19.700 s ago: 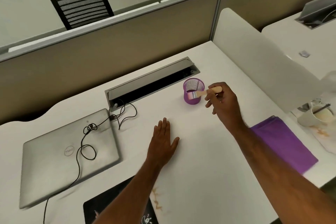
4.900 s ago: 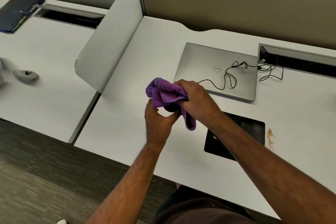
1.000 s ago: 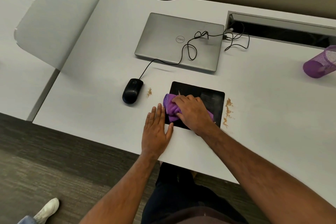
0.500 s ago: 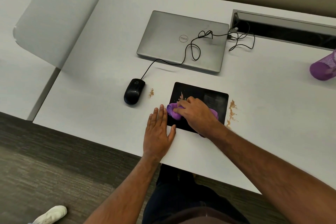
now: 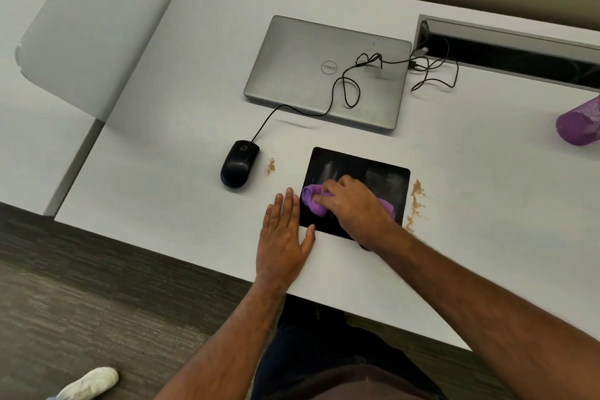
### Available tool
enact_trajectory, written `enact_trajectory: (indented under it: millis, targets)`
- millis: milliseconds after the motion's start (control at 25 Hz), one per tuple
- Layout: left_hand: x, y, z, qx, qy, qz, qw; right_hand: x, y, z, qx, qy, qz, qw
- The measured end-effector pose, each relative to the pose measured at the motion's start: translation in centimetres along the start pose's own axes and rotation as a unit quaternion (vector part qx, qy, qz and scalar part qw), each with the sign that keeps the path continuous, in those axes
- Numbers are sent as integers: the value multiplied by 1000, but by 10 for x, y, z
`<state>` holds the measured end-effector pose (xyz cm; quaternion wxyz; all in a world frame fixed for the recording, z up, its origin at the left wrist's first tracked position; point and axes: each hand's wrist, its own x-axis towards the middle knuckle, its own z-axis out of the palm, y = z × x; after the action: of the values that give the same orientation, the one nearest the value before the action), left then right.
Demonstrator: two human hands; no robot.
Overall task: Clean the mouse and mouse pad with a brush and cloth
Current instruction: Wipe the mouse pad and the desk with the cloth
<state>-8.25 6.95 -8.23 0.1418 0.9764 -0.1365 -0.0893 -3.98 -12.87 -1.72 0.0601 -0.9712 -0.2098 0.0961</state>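
Note:
A black mouse pad (image 5: 383, 178) lies on the white desk (image 5: 162, 172) near its front edge. My right hand (image 5: 354, 204) grips a bunched purple cloth (image 5: 311, 200) and presses it on the pad's left half. My left hand (image 5: 282, 234) lies flat on the desk beside the pad's left edge, its thumb touching the pad's front corner. A black wired mouse (image 5: 239, 163) sits on the desk to the left of the pad, apart from both hands. No brush is in view.
A closed silver laptop (image 5: 308, 75) with the mouse cable (image 5: 344, 88) looped over it lies behind the pad. Brown crumbs lie beside the mouse (image 5: 270, 167) and right of the pad (image 5: 416, 201). A purple mesh cup (image 5: 581, 125) lies at the right edge. A white divider (image 5: 104, 26) stands left.
My right hand has slid the cloth slightly across the pad's left part, and the crumbs seen on the pad half a second ago are gone. My left hand stays flat beside the pad.

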Motion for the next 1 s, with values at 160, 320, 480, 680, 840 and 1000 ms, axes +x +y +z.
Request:
enact_trajectory:
  millis: [160, 320, 480, 680, 840, 1000]
  targets:
    - [-1, 1, -1, 3, -3, -5, 1000, 19, 15, -12, -12, -1, 5, 1000]
    - [-1, 2, -2, 1, 0, -7, 1000, 47, 33, -25, 3, 13, 69, 998]
    - [0, 2, -2, -1, -4, -6, 1000, 12, -1, -5, 12, 14, 14, 1000]
    - [0, 2, -3, -2, -5, -8, 1000, 12, 7, -6, 10, 6, -3, 1000]
    - [0, 2, -3, 5, -6, -11, 1000, 48, 38, -15, 37, 32, 76, 996]
    - [0, 1, -1, 4, 5, -6, 1000, 25, 13, -1, 57, 47, 46, 996]
